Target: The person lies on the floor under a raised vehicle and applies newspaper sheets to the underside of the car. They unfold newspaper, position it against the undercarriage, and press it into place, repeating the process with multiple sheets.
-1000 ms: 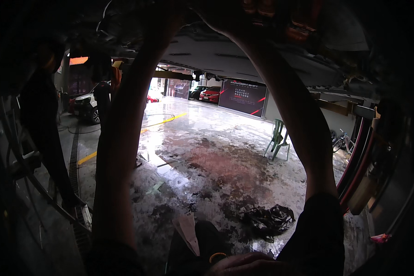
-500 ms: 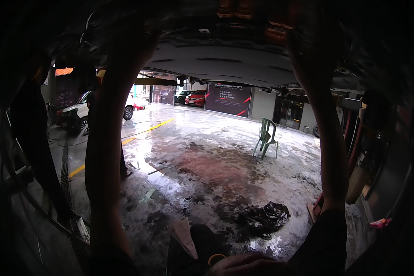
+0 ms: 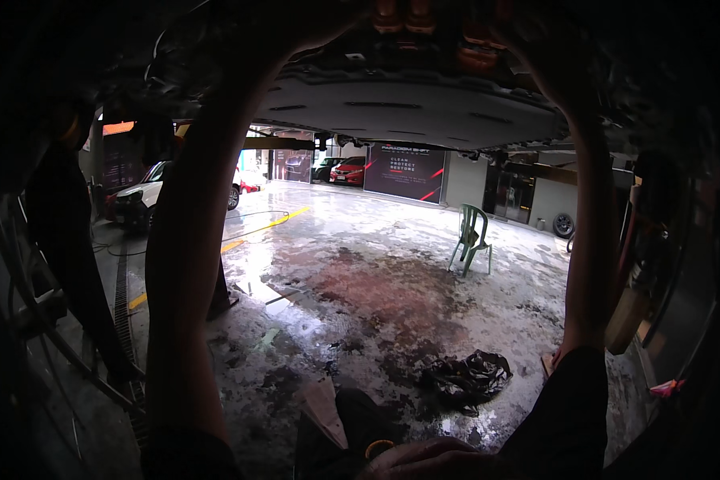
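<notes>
Far left: a dark standing figure [image 3: 60, 240] is seen in silhouette beside a floor drain grate [image 3: 122, 296]
Left background: a white car [image 3: 148, 196] is parked beyond yellow floor lines [image 3: 240, 240]
Left hand [image 3: 284, 24]: raised overhead on a bare forearm that rises from the lower edge, it is lost in shadow against the car underbody; whether its fingers are spread or closed cannot be told
Overhead: the car underbody [image 3: 416, 104], a pale grey ribbed panel, spans the top of the view between both raised arms, with orange parts [image 3: 424, 16] seen above it
Centre: a wet concrete floor [image 3: 360, 288] with a reddish stain is lit by daylight; red cars [image 3: 348, 170] are parked far behind
Lower centre: a crumpled black bag [image 3: 468, 376] lies on the floor, near a dark shoe [image 3: 352, 424]
Right of centre: a green plastic chair [image 3: 472, 236] stands upright, well apart from the bag
Right hand [image 3: 536, 40]: raised to the underbody's right edge, dark sleeve at the elbow; its grip is hidden in darkness and cannot be told
Far right: hanging hoses [image 3: 656, 264] are dimly seen
</notes>
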Available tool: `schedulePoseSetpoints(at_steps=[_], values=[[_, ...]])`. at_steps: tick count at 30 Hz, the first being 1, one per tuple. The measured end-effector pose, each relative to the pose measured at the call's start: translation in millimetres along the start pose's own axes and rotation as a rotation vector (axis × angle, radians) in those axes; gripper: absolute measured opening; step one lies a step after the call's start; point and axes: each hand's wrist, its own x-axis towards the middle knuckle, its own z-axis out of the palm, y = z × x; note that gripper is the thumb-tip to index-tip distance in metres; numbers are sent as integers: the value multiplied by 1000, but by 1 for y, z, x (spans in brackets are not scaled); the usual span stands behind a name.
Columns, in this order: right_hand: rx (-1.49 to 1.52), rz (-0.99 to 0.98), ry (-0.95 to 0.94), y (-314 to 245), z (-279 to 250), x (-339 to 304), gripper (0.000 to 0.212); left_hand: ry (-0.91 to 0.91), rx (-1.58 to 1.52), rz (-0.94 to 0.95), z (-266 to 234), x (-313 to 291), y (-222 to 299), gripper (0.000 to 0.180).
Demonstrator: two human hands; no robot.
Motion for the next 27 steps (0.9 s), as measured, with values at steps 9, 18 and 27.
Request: schedulePoseSetpoints(at_steps=[9,18,27], values=[[355,181,-119,73,-1,8,61,-9,-880,352,42,16,-12,57],[-648,-29,-41,41,-3,21,57,-225,-651,318,14,33,-10,26],[319,187,-261,8,-11,11,63,-337,-345,152,1,49,-23,16]])
